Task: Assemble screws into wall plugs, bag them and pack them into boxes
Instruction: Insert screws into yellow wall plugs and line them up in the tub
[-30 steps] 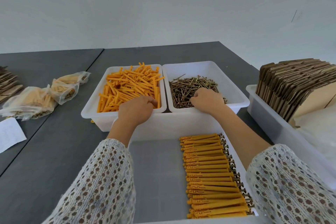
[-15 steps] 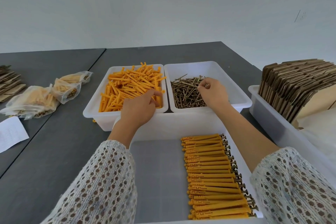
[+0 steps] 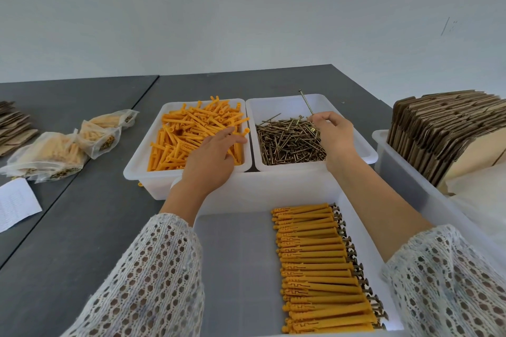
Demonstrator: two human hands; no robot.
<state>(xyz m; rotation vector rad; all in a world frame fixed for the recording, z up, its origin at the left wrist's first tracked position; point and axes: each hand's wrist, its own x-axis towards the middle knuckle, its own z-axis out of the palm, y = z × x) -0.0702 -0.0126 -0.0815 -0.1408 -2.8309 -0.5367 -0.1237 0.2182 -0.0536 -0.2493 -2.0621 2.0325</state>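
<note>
A white tray (image 3: 137,172) holds loose orange wall plugs (image 3: 186,139). My left hand (image 3: 210,156) lies over its right side, fingers stretched out and touching the plugs. Beside it a second white tray (image 3: 368,156) holds a heap of brass screws (image 3: 287,145). My right hand (image 3: 332,134) hovers over that heap and pinches one screw (image 3: 306,103), which points up and away. A near white tray (image 3: 235,268) carries a neat row of assembled plugs with screws (image 3: 315,268) along its right side.
Filled clear bags (image 3: 54,150) and a paper slip (image 3: 16,202) lie on the grey table at the left, with flat cardboard (image 3: 13,123) at the far left edge. A tub (image 3: 405,180) at the right holds folded cardboard boxes (image 3: 443,128).
My right hand has lifted from the screw heap with one screw pinched upright. My left hand has reached further into the plug tray with its fingers stretched out.
</note>
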